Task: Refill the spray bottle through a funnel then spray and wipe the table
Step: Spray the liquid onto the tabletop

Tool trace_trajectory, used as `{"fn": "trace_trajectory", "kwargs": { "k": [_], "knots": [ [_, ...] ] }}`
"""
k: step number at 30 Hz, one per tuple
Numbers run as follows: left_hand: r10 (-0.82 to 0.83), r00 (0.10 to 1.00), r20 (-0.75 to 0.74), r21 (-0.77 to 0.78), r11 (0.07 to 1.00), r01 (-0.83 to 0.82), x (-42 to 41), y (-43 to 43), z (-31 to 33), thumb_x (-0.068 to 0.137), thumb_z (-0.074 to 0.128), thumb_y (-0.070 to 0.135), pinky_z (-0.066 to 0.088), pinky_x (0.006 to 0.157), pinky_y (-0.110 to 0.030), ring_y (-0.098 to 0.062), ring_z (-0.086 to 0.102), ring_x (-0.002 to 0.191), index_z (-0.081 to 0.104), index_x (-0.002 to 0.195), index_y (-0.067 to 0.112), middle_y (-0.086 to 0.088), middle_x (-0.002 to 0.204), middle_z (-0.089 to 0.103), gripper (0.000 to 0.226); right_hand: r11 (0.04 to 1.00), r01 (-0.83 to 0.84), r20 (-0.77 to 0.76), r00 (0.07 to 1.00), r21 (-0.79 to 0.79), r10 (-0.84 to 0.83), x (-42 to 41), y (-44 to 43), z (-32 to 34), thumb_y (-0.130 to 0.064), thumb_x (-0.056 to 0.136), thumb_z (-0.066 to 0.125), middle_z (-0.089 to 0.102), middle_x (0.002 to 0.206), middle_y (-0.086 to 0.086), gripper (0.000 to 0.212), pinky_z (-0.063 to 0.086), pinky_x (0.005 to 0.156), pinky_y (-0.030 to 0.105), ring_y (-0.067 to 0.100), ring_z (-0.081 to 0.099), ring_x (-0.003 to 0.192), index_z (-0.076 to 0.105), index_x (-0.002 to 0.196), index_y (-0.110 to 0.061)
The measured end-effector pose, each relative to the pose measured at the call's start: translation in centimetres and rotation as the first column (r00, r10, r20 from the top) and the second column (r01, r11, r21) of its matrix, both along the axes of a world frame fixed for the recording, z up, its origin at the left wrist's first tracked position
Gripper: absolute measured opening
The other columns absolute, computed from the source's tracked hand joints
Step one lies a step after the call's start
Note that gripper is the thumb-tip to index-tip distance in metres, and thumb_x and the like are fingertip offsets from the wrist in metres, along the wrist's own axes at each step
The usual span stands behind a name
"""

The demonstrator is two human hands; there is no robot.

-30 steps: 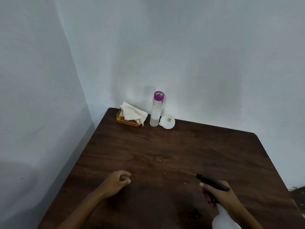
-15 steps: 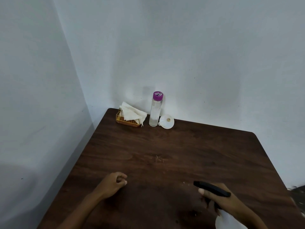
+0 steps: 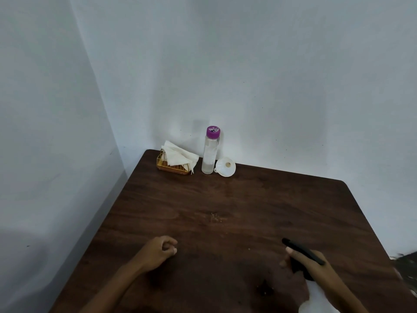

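My right hand (image 3: 312, 266) grips the neck of a white spray bottle (image 3: 316, 300) with a black trigger head (image 3: 302, 250), nozzle aimed left and forward over the dark wooden table (image 3: 248, 199). A finger lies in front of the trigger. My left hand (image 3: 159, 250) rests on the table as a loose fist, holding nothing. At the far edge stand a clear bottle with a purple cap (image 3: 211, 150), a white funnel (image 3: 225, 167) lying on its side, and a gold wire holder with white napkins (image 3: 177, 160). Small crumbs (image 3: 215, 218) dot the table's middle.
White walls close the table in on the left and at the back. A dark smudge with crumbs (image 3: 265, 288) marks the near part of the table, between my arms. The table's right edge (image 3: 372, 224) runs diagonally, with a dark object (image 3: 406, 267) beyond it.
My right hand with the spray bottle has drawn slightly lower and nearer. A thin spray streak seen one second ago is gone. My left hand has barely shifted.
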State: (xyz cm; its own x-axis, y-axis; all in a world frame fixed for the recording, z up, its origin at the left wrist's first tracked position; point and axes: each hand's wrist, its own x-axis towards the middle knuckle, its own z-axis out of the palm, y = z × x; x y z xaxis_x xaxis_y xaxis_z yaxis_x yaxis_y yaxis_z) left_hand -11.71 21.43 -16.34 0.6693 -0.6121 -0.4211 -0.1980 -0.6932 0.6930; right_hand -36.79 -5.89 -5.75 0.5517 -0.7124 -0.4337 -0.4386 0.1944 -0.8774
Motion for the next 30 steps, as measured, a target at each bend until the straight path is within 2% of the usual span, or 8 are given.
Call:
{"fn": "trace_trajectory", "kwargs": {
  "k": [7, 13, 18, 20, 22, 25, 27, 30],
  "knots": [
    [-0.011, 1.0, 0.015, -0.001, 1.0, 0.011, -0.1, 0.1, -0.1, 0.086, 0.064, 0.022, 0.039, 0.066, 0.002, 0.0, 0.059, 0.087, 0.064, 0.11, 0.021, 0.009, 0.095, 0.065, 0.024, 0.981, 0.168, -0.044, 0.984, -0.101, -0.173, -0.9, -0.8, -1.3, -0.011, 0.086, 0.065, 0.055, 0.055, 0.02, 0.026, 0.041, 0.045, 0.03, 0.027, 0.049, 0.047, 0.063, 0.077, 0.013],
    [-0.015, 1.0, 0.001, -0.002, 1.0, 0.015, 0.0, 0.4, -0.2, 0.086, 0.064, 0.025, 0.04, 0.064, 0.001, 0.008, 0.057, 0.081, 0.063, 0.11, 0.024, 0.013, 0.092, 0.062, 0.024, 0.976, -0.178, 0.045, 0.984, 0.127, 0.174, -0.1, -0.7, -1.1, 0.0, 0.087, 0.058, 0.068, 0.083, 0.032, 0.017, 0.055, 0.059, 0.031, 0.034, 0.066, 0.071, 0.068, 0.098, -0.008],
    [-0.014, 1.0, -0.02, 0.003, 1.0, 0.014, 0.1, 1.0, -0.5, 0.086, 0.064, 0.024, 0.04, 0.07, -0.003, 0.002, 0.059, 0.086, 0.063, 0.111, 0.022, 0.012, 0.094, 0.063, 0.025, 0.994, -0.113, -0.018, 0.993, -0.013, 0.113, 1.0, 0.2, -3.3, 0.001, 0.082, 0.067, 0.057, 0.051, 0.019, 0.02, 0.045, 0.051, 0.031, 0.024, 0.055, 0.044, 0.065, 0.062, 0.003],
    [-0.012, 1.0, -0.023, 0.004, 1.0, 0.012, 0.1, 1.3, -0.6, 0.086, 0.064, 0.024, 0.041, 0.071, -0.004, 0.002, 0.059, 0.087, 0.063, 0.111, 0.021, 0.011, 0.094, 0.063, 0.025, 0.975, -0.219, -0.01, 0.976, 0.025, 0.219, 1.5, 0.3, -3.3, 0.0, 0.082, 0.066, 0.056, 0.046, 0.014, 0.022, 0.045, 0.047, 0.027, 0.02, 0.054, 0.041, 0.065, 0.06, 0.002],
    [-0.006, 1.0, -0.031, 0.005, 1.0, 0.006, 0.2, 1.4, -0.7, 0.086, 0.064, 0.025, 0.042, 0.071, -0.005, 0.002, 0.059, 0.088, 0.063, 0.111, 0.022, 0.011, 0.095, 0.063, 0.025, 0.899, -0.426, -0.015, 0.903, 0.106, 0.429, 1.9, 0.8, -2.4, -0.007, 0.081, 0.068, 0.062, 0.056, 0.018, 0.01, 0.05, 0.052, 0.028, 0.021, 0.061, 0.051, 0.071, 0.077, 0.001],
    [-0.002, 0.999, -0.032, 0.006, 1.0, 0.002, 0.5, 1.5, -0.7, 0.086, 0.064, 0.026, 0.041, 0.067, -0.003, 0.005, 0.058, 0.086, 0.063, 0.11, 0.024, 0.012, 0.095, 0.063, 0.025, 0.779, -0.614, 0.001, 0.786, 0.129, 0.619, 2.0, 0.7, -2.0, -0.018, 0.078, 0.07, 0.068, 0.08, 0.029, 0.027, 0.053, 0.067, 0.035, 0.029, 0.065, 0.07, 0.071, 0.101, -0.004],
    [-0.004, 0.999, -0.037, 0.008, 1.0, 0.004, 0.5, 1.5, -0.7, 0.086, 0.064, 0.027, 0.041, 0.068, -0.004, 0.006, 0.058, 0.086, 0.062, 0.11, 0.025, 0.014, 0.095, 0.062, 0.024, 0.766, -0.64, -0.013, 0.767, 0.062, 0.642, 2.0, 0.9, -2.3, -0.024, 0.078, 0.07, 0.069, 0.077, 0.026, 0.025, 0.053, 0.064, 0.034, 0.028, 0.065, 0.067, 0.072, 0.099, -0.01],
    [-0.007, 0.999, -0.043, 0.012, 1.0, 0.007, 0.5, 1.5, -1.0, 0.086, 0.065, 0.026, 0.041, 0.069, -0.005, 0.005, 0.059, 0.085, 0.063, 0.109, 0.024, 0.014, 0.093, 0.062, 0.024, 0.799, -0.6, -0.062, 0.799, -0.04, 0.598, 1.9, 0.6, -2.8, -0.038, 0.073, 0.071, 0.06, 0.059, 0.021, 0.046, 0.045, 0.048, 0.03, 0.025, 0.055, 0.049, 0.067, 0.078, 0.007]
  ]
}}
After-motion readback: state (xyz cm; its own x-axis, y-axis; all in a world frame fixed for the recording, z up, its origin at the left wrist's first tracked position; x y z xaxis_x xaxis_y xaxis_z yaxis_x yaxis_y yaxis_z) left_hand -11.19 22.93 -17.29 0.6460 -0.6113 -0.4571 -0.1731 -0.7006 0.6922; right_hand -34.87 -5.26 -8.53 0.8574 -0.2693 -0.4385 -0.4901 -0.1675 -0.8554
